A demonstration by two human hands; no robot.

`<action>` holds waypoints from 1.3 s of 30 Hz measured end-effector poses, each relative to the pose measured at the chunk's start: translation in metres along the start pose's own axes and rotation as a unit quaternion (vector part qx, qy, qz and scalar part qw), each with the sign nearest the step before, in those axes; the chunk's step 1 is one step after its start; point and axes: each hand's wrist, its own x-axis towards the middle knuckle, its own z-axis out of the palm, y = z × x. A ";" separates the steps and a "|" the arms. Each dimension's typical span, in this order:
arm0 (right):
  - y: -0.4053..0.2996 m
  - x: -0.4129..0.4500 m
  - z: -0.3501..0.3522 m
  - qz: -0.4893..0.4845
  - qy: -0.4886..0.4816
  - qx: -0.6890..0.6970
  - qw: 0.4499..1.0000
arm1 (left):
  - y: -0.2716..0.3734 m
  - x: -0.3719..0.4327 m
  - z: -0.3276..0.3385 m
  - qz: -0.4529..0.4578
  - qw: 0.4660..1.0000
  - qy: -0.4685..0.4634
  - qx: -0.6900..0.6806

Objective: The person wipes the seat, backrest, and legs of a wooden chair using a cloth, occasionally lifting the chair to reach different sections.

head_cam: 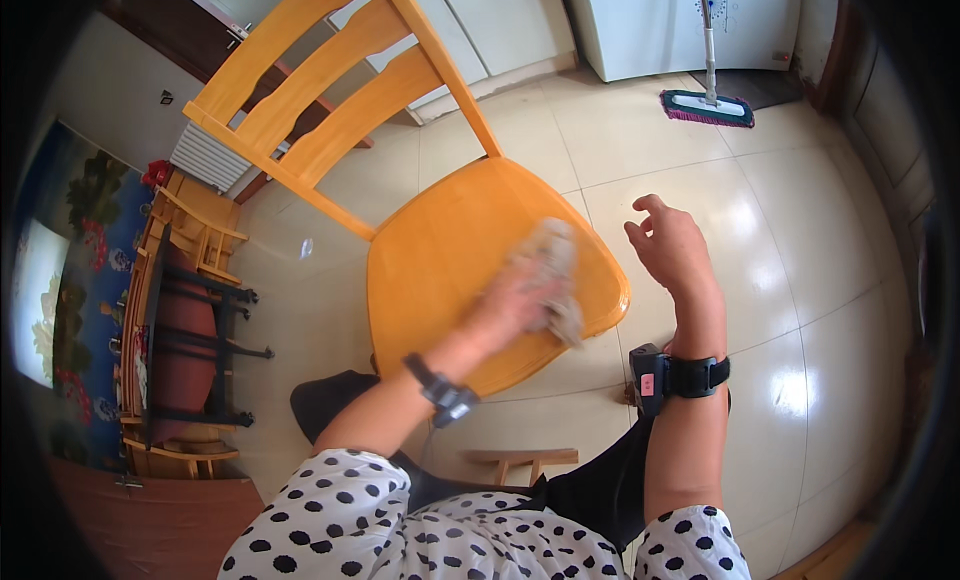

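A wooden chair [442, 257] with a glossy orange-brown seat and a slatted backrest stands before me. On the right part of its seat, my left hand [517, 295] presses a crumpled greyish-beige cloth [555, 265]; both are blurred. My right hand [671, 242] is raised just right of the seat, apart from it. Its fingers are bent, with a gap between thumb and forefinger, and nothing is held. Each wrist bears a black strapped device.
A flat mop [709, 109] stands by a white appliance [682, 32] at the back right. White cabinets [517, 25] line the back. To the left are a white radiator [206, 156], wooden furniture and a black-legged frame [225, 332]. Pale glossy tiles [750, 280] cover the floor.
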 end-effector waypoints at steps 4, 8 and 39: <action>0.003 -0.003 0.000 -0.012 0.008 0.005 1.000 | -0.095 -0.056 -0.065 -0.265 0.933 0.151 -0.191; 0.007 -0.002 0.000 -0.018 0.014 0.018 1.000 | -0.124 -0.085 -0.087 -0.288 0.945 0.110 0.106; -0.003 -0.002 0.000 -0.022 0.007 0.012 1.000 | -0.038 0.014 -0.052 -0.143 0.963 0.080 0.215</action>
